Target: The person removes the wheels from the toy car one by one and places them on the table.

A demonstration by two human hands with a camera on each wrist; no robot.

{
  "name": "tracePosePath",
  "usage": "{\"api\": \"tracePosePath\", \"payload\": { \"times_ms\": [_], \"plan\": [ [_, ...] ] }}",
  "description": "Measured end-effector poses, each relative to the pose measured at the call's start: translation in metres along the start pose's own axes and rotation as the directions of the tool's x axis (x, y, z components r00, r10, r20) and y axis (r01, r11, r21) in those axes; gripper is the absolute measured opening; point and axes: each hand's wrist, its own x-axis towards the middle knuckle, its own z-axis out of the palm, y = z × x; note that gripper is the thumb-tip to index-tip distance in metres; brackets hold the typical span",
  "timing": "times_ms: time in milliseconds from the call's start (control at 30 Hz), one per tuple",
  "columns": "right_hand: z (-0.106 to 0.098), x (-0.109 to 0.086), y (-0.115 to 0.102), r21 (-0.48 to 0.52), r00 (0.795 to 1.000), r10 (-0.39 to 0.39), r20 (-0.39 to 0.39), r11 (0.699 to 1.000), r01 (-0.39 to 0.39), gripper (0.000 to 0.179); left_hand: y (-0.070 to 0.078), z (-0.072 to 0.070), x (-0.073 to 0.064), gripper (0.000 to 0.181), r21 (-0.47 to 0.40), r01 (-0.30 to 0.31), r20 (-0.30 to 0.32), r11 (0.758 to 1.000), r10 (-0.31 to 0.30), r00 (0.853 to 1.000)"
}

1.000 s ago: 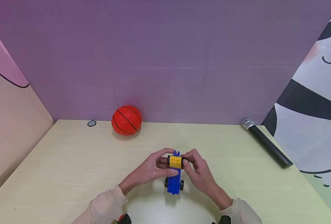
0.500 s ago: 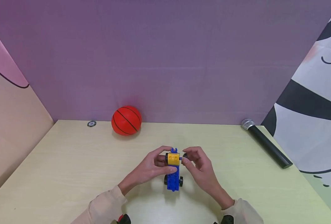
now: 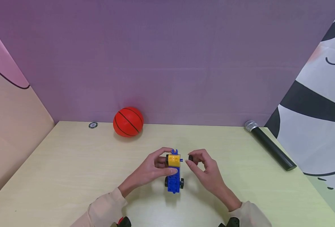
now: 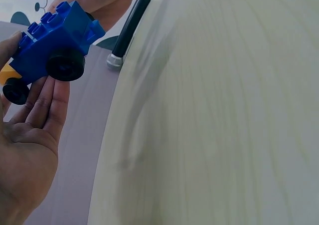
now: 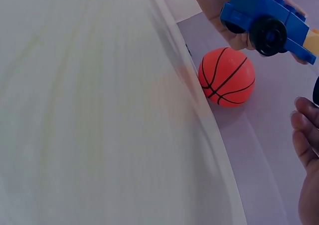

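In the head view, a blue and yellow toy car [image 3: 173,183] is held above the table by my left hand [image 3: 149,170], thumb on top and fingers along its left side. A small blue axle end [image 3: 181,160] sticks out bare from the right of its yellow block [image 3: 174,160]. My right hand [image 3: 208,175] pinches a black toy wheel [image 3: 190,158] between thumb and fingers, a short gap away from that axle. The left wrist view shows black wheels [image 4: 66,64] on the car's near side. Only part of the pinched wheel [image 5: 316,91] enters the right wrist view.
A red toy basketball [image 3: 128,122] sits at the back of the light wooden table [image 3: 71,176]. To its left lies a small round chip [image 3: 93,125]. A black microphone [image 3: 269,145] lies along the right edge. A purple panel [image 3: 167,63] stands behind.
My right hand has pulled the black wheel off the car's axle and moved right with it. The left hand and the car have shifted slightly left and up in view.
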Motion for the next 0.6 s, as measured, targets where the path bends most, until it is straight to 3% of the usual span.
{"api": "tracePosePath", "payload": {
  "times_ms": [300, 600],
  "plan": [
    [-0.007, 0.003, 0.008, -0.150, 0.999, -0.048, 0.013, 0.987, 0.050, 0.045, -0.001, -0.002, -0.001, 0.060, 0.014, -0.002, -0.015, 1.000, 0.002, 1.000],
    [-0.012, 0.003, 0.017, -0.240, 0.998, -0.038, 0.053, 0.970, 0.049, 0.040, -0.003, -0.003, -0.001, 0.059, 0.016, -0.001, -0.036, 1.000, 0.002, 0.999]
  ]
}}
